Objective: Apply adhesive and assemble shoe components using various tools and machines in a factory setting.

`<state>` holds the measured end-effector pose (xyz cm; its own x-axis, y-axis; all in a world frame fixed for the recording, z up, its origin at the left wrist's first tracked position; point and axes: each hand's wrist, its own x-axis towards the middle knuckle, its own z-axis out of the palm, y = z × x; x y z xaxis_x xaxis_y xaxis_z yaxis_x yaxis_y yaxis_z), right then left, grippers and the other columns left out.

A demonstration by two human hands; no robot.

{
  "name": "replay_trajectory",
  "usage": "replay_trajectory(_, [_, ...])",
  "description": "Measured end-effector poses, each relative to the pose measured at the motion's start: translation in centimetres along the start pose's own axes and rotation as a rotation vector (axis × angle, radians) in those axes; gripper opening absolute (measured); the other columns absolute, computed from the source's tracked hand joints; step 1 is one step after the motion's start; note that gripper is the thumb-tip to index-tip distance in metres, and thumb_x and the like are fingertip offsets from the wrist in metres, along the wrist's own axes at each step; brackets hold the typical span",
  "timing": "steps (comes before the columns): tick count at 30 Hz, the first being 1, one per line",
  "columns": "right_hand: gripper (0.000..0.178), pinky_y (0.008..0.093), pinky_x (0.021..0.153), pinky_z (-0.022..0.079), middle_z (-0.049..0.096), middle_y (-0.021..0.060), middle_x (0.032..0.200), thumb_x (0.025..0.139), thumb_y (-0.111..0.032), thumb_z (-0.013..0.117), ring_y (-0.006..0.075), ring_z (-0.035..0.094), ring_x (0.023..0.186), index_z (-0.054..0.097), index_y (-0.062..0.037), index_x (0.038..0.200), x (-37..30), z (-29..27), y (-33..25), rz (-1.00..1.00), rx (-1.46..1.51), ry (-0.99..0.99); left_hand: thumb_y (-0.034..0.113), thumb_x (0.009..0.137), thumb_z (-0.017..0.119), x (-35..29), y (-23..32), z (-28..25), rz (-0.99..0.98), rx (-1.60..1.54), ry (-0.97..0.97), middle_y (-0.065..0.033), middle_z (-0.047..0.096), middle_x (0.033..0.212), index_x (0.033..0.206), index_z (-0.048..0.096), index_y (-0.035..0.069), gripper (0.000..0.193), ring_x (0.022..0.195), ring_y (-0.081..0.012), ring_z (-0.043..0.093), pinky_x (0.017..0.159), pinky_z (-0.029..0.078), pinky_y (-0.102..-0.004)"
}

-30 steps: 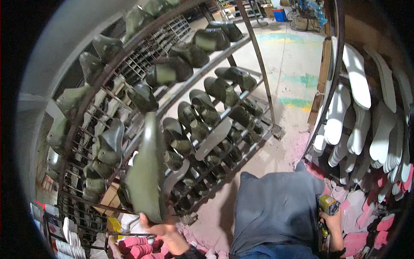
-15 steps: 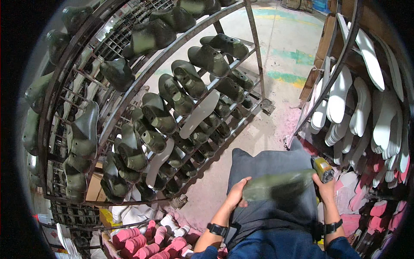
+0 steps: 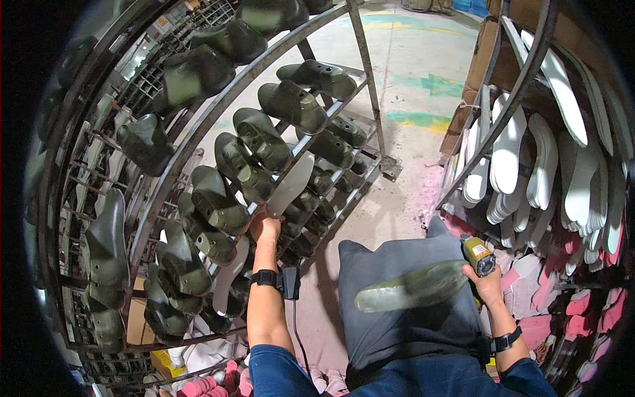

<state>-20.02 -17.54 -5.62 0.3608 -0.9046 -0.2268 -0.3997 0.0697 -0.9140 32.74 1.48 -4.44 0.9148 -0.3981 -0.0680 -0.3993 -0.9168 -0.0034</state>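
My left hand (image 3: 266,227) reaches to the rack at left. Its thumb and fingers close around the lower end of a pale grey-white insole board (image 3: 294,181), which lies among dark green shoe lasts (image 3: 239,173). Across my lap lies one dark green shoe last (image 3: 410,287), its sole face up, its left end free of my left hand. My right hand (image 3: 486,283) is at the other end of this last, thumb beside it. It is closed on a yellow-and-black hand tool (image 3: 479,256), whose underside is partly hidden by the fingers.
The metal rack (image 3: 365,59) holds several rows of lasts; a second pale insole board (image 3: 231,274) leans lower on it. At right, a rack frame (image 3: 506,109) carries many white insole boards (image 3: 508,142). Pink and white pieces (image 3: 529,327) are below it. Concrete floor (image 3: 407,79) runs between.
My left hand has let go of the last on my lap and moved left and forward to the insole board on the rack. My right hand stays with the tool. The view has shifted slightly.
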Motion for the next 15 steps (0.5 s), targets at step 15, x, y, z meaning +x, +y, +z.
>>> replay_trajectory(15, [0.033,0.0286,0.075,0.049,0.067,0.0020,0.092,0.075,-0.018,0.080,0.0104,0.059,0.079,0.064,-0.0042,0.100,0.7,0.9,1.2,-0.380,0.036,0.035,0.014,0.072,0.075,-28.8,6.5,-2.1,0.654,-0.536,-0.208,-0.0158,0.050,0.134,0.131,0.047,0.003,0.067,0.127,-0.0374,0.043,0.102,0.038,-0.0417])
